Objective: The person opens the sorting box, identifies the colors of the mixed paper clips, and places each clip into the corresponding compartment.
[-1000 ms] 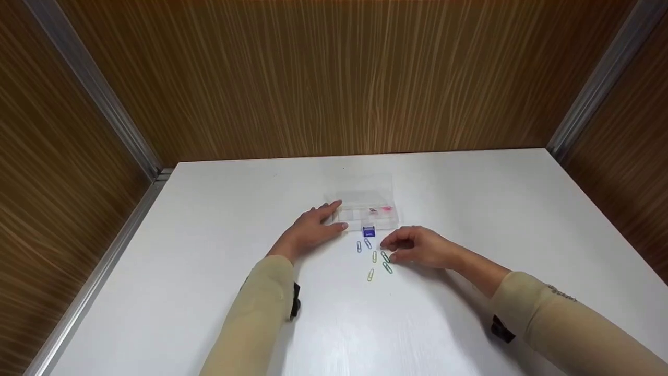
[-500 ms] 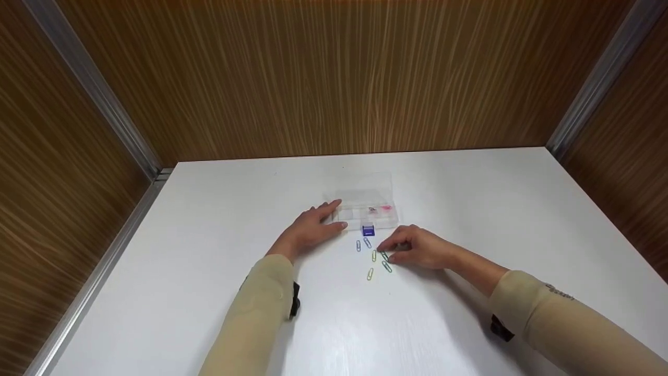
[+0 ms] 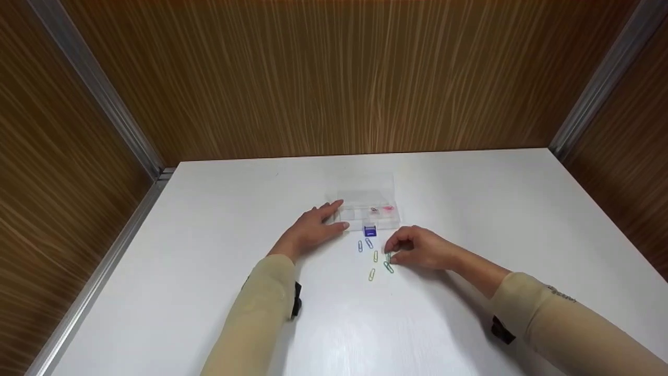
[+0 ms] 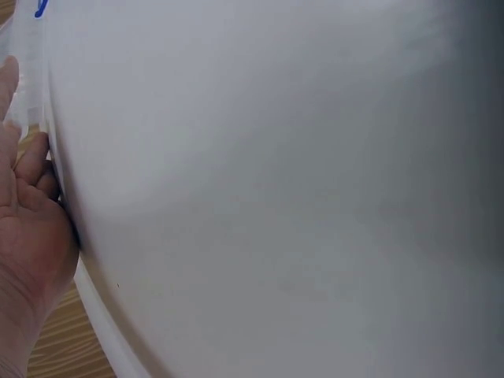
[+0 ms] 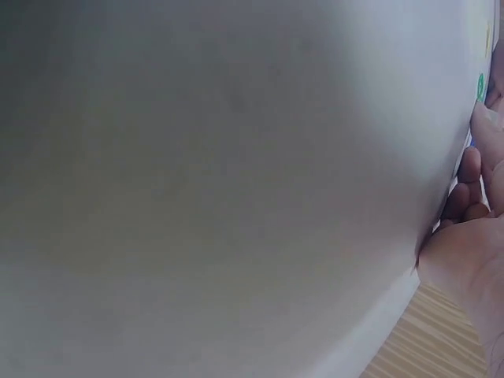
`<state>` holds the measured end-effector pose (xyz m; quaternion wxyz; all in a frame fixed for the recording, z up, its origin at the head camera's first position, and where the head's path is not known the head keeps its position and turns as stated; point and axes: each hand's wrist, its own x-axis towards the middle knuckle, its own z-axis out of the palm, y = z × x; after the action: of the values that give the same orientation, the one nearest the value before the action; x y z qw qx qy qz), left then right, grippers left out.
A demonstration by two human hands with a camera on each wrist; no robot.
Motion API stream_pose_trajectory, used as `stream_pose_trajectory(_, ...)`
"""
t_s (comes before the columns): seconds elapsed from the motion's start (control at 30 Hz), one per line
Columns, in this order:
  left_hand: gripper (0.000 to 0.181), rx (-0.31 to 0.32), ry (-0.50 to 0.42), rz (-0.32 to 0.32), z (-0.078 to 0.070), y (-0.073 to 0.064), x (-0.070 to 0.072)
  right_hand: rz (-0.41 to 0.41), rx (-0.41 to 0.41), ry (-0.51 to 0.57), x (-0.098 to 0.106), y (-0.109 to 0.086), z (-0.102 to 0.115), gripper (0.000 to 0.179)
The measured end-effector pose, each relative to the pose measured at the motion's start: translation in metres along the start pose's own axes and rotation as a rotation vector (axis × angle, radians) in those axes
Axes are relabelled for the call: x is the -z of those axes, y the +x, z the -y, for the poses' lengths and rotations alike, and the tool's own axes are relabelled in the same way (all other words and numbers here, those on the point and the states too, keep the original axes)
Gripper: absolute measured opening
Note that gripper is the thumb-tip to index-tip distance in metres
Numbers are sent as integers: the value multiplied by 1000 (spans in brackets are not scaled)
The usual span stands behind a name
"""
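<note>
In the head view my left hand [image 3: 313,228] rests at the left end of a clear plastic box [image 3: 387,224], fingers and thumb extended along it. The box has compartments, a raised clear lid [image 3: 365,183] and a dark blue piece [image 3: 370,231] at its front. My right hand [image 3: 424,248] pinches a green paper clip [image 3: 389,257] between thumb and fingertips, low over the table. Another green paper clip [image 3: 389,268] lies just below it. To the left lie yellow paper clips [image 3: 376,256] and blue paper clips [image 3: 360,246].
A small pink item [image 3: 388,208] and a dark reddish one [image 3: 374,210] sit in the box's right part. The white table [image 3: 209,235] meets a wood-grain panel [image 3: 334,78] at the back, with more panels at both sides.
My right fingertips have closed on the upper green paper clip, which has turned more upright and shifted slightly right. My left hand and the box stay put.
</note>
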<state>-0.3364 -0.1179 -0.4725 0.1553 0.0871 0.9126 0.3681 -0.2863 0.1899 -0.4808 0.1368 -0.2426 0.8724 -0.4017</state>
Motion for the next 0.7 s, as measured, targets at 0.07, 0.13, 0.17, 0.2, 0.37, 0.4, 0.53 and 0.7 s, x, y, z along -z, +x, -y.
stream_pose_trajectory(0.07, 71, -3, 2, 0, 0, 0, 0, -5, 4, -8, 0, 0, -1, 13)
stream_pose_trajectory(0.13, 72, -5, 3, 0, 0, -1, 0, -8, 13, -14, -1, 1, -1, 9)
stream_pose_trajectory(0.17, 72, -6, 4, 0, 0, -1, 0, -9, 18, -16, -1, 1, -2, 7)
stream_pose_trajectory(0.2, 72, -7, 5, 0, 1, -1, 0, -8, 27, -15, -1, 1, -2, 6)
stream_pose_trajectory(0.37, 72, -11, 10, 1, 1, 0, 1, -5, 45, 0, 0, 2, -2, 7)
stream_pose_trajectory(0.4, 72, -14, 11, 1, 2, 0, 1, -5, 41, 0, 0, 2, -2, 8)
stream_pose_trajectory(0.53, 72, -7, 13, 5, 1, 0, 1, 2, 26, 2, 0, 2, -1, 9)
stream_pose_trajectory(0.7, 72, -7, 9, 5, 1, 0, 2, 22, 19, 9, 1, 2, 0, 20)
